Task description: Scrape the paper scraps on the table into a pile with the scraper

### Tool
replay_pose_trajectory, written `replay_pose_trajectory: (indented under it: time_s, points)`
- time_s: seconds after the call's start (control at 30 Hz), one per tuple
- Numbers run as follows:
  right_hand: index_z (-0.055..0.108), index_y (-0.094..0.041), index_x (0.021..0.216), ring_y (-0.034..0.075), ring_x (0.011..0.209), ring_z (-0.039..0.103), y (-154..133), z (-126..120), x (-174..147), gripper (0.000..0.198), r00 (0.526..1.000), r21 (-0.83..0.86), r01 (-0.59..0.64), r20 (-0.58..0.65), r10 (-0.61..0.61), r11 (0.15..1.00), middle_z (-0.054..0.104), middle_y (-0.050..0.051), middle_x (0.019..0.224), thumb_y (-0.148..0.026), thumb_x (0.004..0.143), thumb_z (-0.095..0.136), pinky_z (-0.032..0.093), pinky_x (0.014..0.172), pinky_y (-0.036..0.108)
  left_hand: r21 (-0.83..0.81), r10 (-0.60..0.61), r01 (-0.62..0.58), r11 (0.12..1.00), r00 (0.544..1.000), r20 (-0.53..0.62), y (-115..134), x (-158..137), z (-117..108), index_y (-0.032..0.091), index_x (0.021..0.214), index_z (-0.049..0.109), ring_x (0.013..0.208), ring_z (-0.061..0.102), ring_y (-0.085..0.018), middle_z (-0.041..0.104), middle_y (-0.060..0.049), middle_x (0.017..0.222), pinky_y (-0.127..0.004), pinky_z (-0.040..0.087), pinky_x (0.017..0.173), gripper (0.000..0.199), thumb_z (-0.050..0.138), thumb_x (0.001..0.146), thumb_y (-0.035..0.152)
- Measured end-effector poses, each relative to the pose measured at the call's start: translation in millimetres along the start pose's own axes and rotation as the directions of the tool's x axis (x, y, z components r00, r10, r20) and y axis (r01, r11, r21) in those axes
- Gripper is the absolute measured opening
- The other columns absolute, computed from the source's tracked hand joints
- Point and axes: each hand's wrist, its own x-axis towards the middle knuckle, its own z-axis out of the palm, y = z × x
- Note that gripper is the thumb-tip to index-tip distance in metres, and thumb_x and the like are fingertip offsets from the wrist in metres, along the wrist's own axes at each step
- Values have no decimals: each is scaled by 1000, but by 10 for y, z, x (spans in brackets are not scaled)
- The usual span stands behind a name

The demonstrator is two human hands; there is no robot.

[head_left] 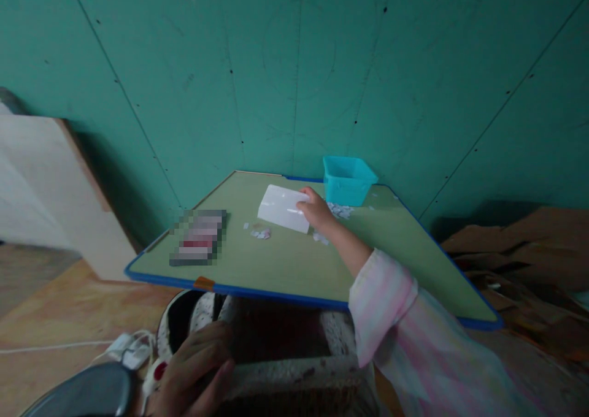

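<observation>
My right hand [316, 208] grips the right edge of a glossy white sheet [281, 205] over the table. The sheet is tilted, its left part reaching away from the fingers. Small white paper pieces [261, 234] lie in front of the sheet, and more pieces [341, 210] are gathered beyond my wrist by the blue bin. Low in the view, below the table edge, my left hand [200, 368] is relaxed, its thumb apart from the loosely bent fingers. Nothing shows in it, though part of it is in shadow.
The pale green table [285, 267] has a blue taped edge. A turquoise plastic bin [348, 187] stands at its back right; a blurred-out flat item [199, 238] lies at the left. White cables [133, 349] run on the floor, and cardboard [524, 251] is piled at right.
</observation>
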Motion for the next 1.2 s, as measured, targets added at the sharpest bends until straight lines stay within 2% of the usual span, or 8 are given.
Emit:
replay_pose_trajectory:
  time_s: [0.13, 0.23, 0.43, 0.63, 0.77, 0.83, 0.97, 1.2]
  points:
    - [53, -19, 93, 19, 74, 54, -16, 25, -48, 30, 999, 11, -1, 43, 1, 1000, 59, 3, 81, -22, 64, 45, 41, 68, 30, 76, 74, -77, 994, 996, 39, 15, 104, -27, 22, 76, 56, 73, 64, -19, 62, -2, 64, -28, 54, 64, 11, 50, 77, 13]
    - [53, -19, 88, 19, 74, 53, -45, -4, -72, 26, 998, 35, 4, 57, -6, 999, 58, 3, 80, -24, 64, 45, 41, 68, 29, 41, 111, -113, 993, 993, 42, 32, 149, -8, 23, 68, 52, 57, 60, -16, 51, 2, 51, -26, 52, 55, 15, 47, 79, 14]
    - [50, -20, 92, 18, 76, 52, -46, 16, -99, 27, 999, 78, 18, 45, -21, 997, 56, 2, 82, -25, 66, 43, 40, 67, 28, 67, 66, -66, 996, 998, 9, -61, 2, 0, 21, 81, 58, 82, 64, -21, 66, -4, 72, -32, 54, 74, 11, 53, 77, 12]
    - [52, -19, 86, 16, 73, 52, -89, 56, -173, 24, 988, 129, 35, 147, -54, 991, 57, 1, 81, -25, 64, 45, 40, 66, 27, 81, 46, -46, 996, 999, 7, -60, -7, 1, 21, 81, 58, 85, 64, -21, 67, -5, 75, -31, 54, 74, 10, 52, 77, 13]
    - [52, -19, 87, 17, 76, 52, -121, 1, -211, 24, 992, 159, 51, 109, -68, 986, 57, 1, 82, -26, 64, 45, 40, 67, 28, 57, 113, -112, 992, 994, -7, -1, 100, -20, 21, 80, 56, 79, 64, -20, 65, -4, 71, -28, 53, 70, 9, 52, 77, 13]
    - [51, -19, 88, 17, 76, 52, -123, -26, -256, 25, 992, 179, 57, 100, -76, 982, 57, 1, 81, -25, 64, 46, 40, 67, 28, 38, 133, -134, 990, 991, 27, 39, 166, -29, 21, 76, 53, 70, 62, -18, 60, -2, 64, -27, 52, 64, 10, 50, 78, 12]
    - [51, -21, 89, 16, 75, 52, -124, -59, -410, 24, 974, 217, 82, 189, -125, 973, 57, -1, 83, -24, 66, 46, 40, 65, 26, 17, 129, -131, 991, 989, 72, 106, 263, -29, 22, 69, 46, 57, 56, -15, 49, 2, 53, -26, 48, 57, 16, 46, 80, 10]
    - [51, -21, 88, 17, 78, 52, -203, -140, -606, 20, 960, 264, 103, 227, -165, 959, 56, 0, 81, -23, 68, 47, 41, 66, 27, -18, 111, -110, 994, 990, 88, 120, 298, -13, 22, 69, 47, 51, 50, -14, 46, 3, 52, -28, 46, 52, 15, 46, 79, 10]
